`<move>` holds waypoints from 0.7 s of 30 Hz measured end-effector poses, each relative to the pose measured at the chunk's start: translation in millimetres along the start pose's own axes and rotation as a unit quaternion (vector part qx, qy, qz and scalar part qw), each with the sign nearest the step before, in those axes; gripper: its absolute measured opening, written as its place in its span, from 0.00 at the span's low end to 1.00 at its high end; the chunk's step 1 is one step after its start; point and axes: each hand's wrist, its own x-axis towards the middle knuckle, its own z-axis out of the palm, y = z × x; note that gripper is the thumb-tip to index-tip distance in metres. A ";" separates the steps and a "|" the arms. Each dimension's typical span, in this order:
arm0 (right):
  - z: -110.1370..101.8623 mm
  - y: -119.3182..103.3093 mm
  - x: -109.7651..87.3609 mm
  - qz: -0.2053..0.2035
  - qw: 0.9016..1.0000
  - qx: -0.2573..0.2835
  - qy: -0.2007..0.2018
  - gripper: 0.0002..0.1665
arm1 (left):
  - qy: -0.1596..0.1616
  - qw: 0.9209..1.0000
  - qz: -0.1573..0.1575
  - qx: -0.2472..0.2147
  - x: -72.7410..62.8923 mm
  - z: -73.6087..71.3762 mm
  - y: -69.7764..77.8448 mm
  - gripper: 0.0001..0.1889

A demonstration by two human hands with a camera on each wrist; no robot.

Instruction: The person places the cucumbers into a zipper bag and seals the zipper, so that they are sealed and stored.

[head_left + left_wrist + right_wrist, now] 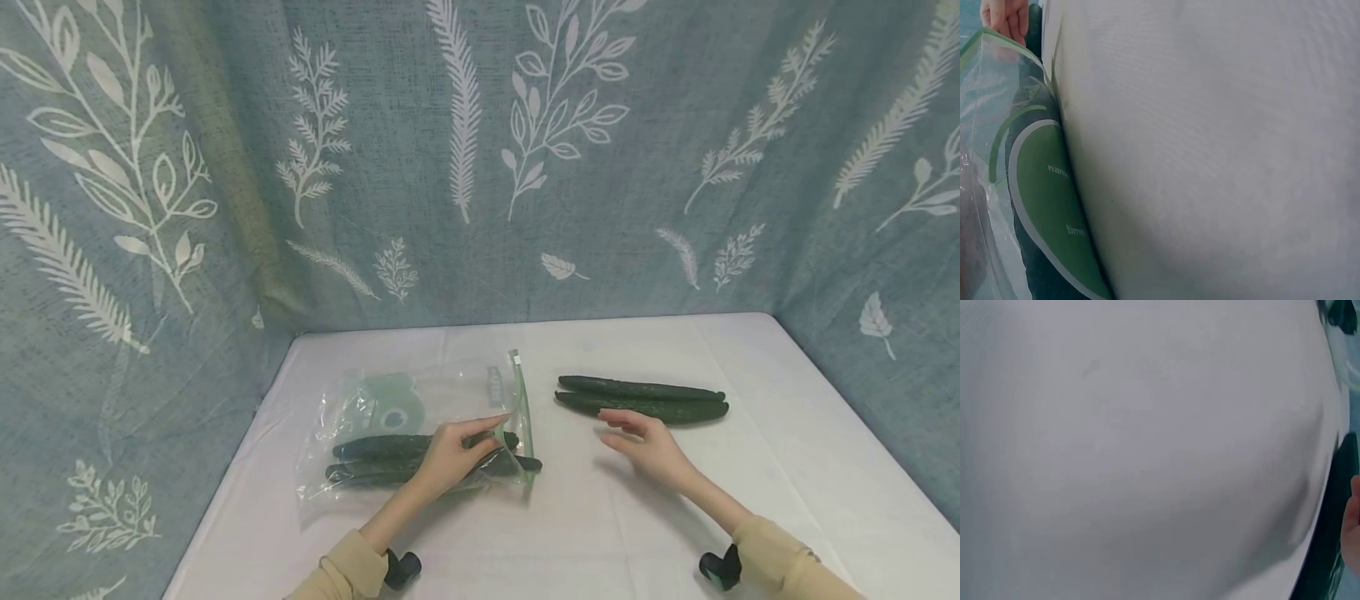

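A clear zip bag (pixel 450 379) with a green print lies on the left, its green-edged mouth facing right. Inside are two cucumbers (pixel 375 473), one with its end poking out at the mouth. My left hand (pixel 450 454) holds the plastic near the mouth between fingers and thumb; the exact contact is hard to make out. To the right, two more cucumbers (pixel 660 410) lie side by side. My right hand (pixel 648 450) hovers just in front of the nearer one, fingers loosely bent and holding nothing. The bag's green label (pixel 1047 200) fills part of the left wrist view.
A white cloth covers the table (pixel 600 533). Blue-green curtains (pixel 420 167) with white leaf prints enclose the back and both sides. A dark wrist device sits by each sleeve.
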 end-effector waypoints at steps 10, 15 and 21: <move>-31.4 11.3 -8.0 0.007 0.999 -0.041 0.031 0.28 | 0.001 1.000 0.000 0.006 0.2 0.4 -0.6 0.19; -41.6 15.1 -12.0 0.011 0.995 -0.078 0.067 0.27 | 0.001 1.000 0.000 0.007 -0.1 0.1 -0.2 0.19; -49.0 23.0 -16.0 0.012 0.989 -0.102 0.111 0.26 | -0.004 1.000 -0.005 0.003 0.1 0.5 0.3 0.19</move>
